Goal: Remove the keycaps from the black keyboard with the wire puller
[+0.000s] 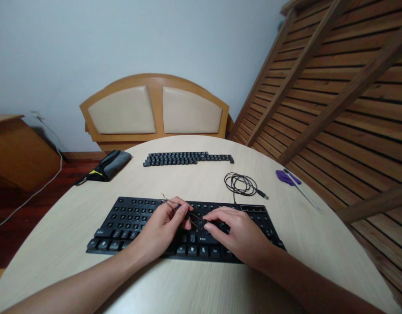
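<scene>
A black keyboard [105, 244] lies across the near part of the table, many of its upper keys bare down to the switch posts, the lower rows still capped. Above its middle my left hand [171, 220] is closed around a wire keycap puller [195, 216], whose thin loops point right. My right hand [235, 226] pinches a small black keycap [204, 221] between thumb and forefinger, at the tips of the wires. Fingers partly cover this keycap. The hands are close together, and they hide the middle of the keyboard.
Removed keycaps [174, 158] stand in rows at the back of the round table [201, 288]. A coiled USB cable [242, 185] lies behind the keyboard. At right are a purple cloth [284, 176] and a thin white stick [305, 194]; at left, a black-grey pouch [111, 165].
</scene>
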### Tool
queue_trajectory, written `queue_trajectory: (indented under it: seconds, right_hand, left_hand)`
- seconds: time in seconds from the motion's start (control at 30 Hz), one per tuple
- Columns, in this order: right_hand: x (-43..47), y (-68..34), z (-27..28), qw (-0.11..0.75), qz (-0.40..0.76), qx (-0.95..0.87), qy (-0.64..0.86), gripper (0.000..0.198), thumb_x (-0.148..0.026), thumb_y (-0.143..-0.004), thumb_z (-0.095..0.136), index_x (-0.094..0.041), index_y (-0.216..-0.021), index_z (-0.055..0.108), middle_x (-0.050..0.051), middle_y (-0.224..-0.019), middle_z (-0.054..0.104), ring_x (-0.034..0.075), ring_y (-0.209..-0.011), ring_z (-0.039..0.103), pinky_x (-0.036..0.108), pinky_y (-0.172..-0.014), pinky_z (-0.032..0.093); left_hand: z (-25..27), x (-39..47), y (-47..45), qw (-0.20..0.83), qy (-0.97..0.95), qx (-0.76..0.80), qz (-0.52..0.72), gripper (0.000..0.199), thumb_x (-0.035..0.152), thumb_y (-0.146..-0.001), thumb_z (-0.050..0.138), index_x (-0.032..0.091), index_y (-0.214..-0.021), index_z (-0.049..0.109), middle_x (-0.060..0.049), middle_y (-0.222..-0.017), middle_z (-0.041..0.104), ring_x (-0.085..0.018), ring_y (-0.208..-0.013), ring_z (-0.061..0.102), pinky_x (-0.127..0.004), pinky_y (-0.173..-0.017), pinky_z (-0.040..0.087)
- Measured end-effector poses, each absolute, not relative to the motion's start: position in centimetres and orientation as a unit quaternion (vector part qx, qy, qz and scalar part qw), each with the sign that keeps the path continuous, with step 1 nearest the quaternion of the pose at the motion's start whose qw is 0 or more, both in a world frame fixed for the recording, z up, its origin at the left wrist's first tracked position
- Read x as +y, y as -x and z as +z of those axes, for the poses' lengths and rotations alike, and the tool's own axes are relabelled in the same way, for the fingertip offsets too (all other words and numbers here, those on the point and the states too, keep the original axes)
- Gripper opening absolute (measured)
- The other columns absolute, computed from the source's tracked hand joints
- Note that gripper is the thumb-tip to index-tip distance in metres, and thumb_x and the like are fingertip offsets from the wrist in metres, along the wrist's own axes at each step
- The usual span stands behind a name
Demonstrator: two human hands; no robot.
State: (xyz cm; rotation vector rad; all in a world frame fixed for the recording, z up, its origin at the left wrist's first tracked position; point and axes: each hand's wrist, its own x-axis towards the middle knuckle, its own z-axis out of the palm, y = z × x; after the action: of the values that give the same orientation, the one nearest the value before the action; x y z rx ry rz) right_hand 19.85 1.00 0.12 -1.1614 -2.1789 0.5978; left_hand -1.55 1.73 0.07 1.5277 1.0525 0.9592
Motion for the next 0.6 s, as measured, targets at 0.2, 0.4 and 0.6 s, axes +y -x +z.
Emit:
queue_trajectory:
  seconds: [0.2, 0.4, 0.6]
  right_hand:
    - [1.3, -19.9, 0.6, 0.315, 0.423, -0.688, 0.499, 0.02, -0.035, -0.089, 0.058, -0.019, -0.097, 0.069, 0.005, -0.094, 0.076, 0.019, -0.089, 0.071, 0.03, -0.081, 0.053]
    - [2.2, -20.2, 0.7, 0.351, 0.507, -0.619, 0.487, 0.028, -0.043, -0.089, 0.056, -0.018, -0.096, 0.066, 0.007, -0.096, 0.075, 0.019, -0.094, 0.069, 0.031, -0.083, 0.052]
    - [2.6, -20.5, 0.7, 0.356, 0.511, -0.617, 0.481, 0.032, -0.046, -0.088, 0.056, -0.017, -0.098, 0.064, 0.007, -0.093, 0.074, 0.014, -0.073, 0.066, 0.027, -0.066, 0.053]
  left_hand:
    - [0.2, 1.6, 1.6, 0.443, -0.643, 0.471, 0.41, 0.029, 0.04, -0.096, 0.045, 0.017, -0.089, 0.061, 0.002, -0.064, 0.059, -0.016, -0.064, 0.057, -0.029, -0.069, 0.044]
    - [0.2, 1.3, 1.4, 0.41, -0.669, 0.486, 0.385, 0.028, 0.039, -0.097, 0.044, 0.017, -0.095, 0.061, 0.0, -0.072, 0.062, -0.018, -0.071, 0.059, -0.031, -0.074, 0.044]
    - [0.1, 1.5, 1.2, 0.401, -0.686, 0.487, 0.363, 0.026, 0.037, -0.098, 0.043, 0.018, -0.096, 0.06, 0.0, -0.073, 0.063, -0.018, -0.073, 0.06, -0.03, -0.073, 0.044]
